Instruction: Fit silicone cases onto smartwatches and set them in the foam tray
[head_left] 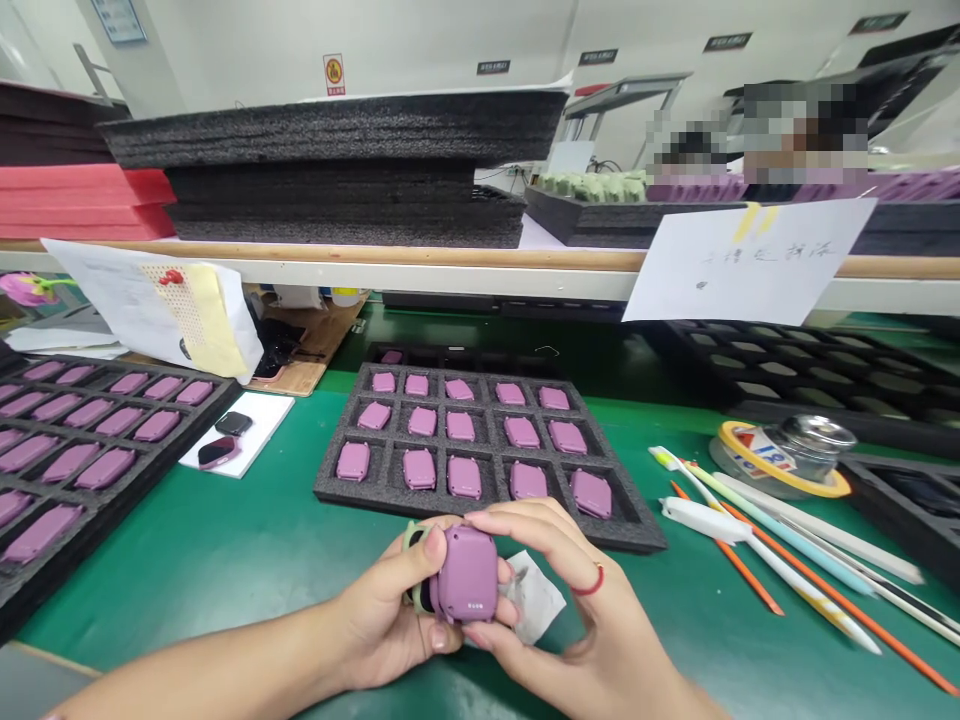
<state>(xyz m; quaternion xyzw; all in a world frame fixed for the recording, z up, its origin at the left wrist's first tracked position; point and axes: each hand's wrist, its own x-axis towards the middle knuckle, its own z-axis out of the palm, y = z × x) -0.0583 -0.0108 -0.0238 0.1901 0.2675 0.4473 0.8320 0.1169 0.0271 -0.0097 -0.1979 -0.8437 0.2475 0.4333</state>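
Observation:
Low over the green bench, my left hand [390,600] is closed around a small stack of watch-shaped cases. A purple watch case [472,575] faces me at the front, and a pale green case [414,570] with dark parts shows behind it at the left. My right hand [577,600], with a red ring on one finger, pinches the purple case at its upper and lower edges. Beneath the right fingers is a crumpled whitish cloth or paper [536,595]; whether a finger holds it is hidden. Just beyond, a black foam tray [487,505] carries several similar purple cases in its compartments.
Another foam tray [150,470] of purple cases lies left, beside a white card [259,425] with two small pieces. Pens and sticks [787,545] and a tape roll [772,460] lie right. A shelf [450,280] with foam sheets crosses above; a person is behind it.

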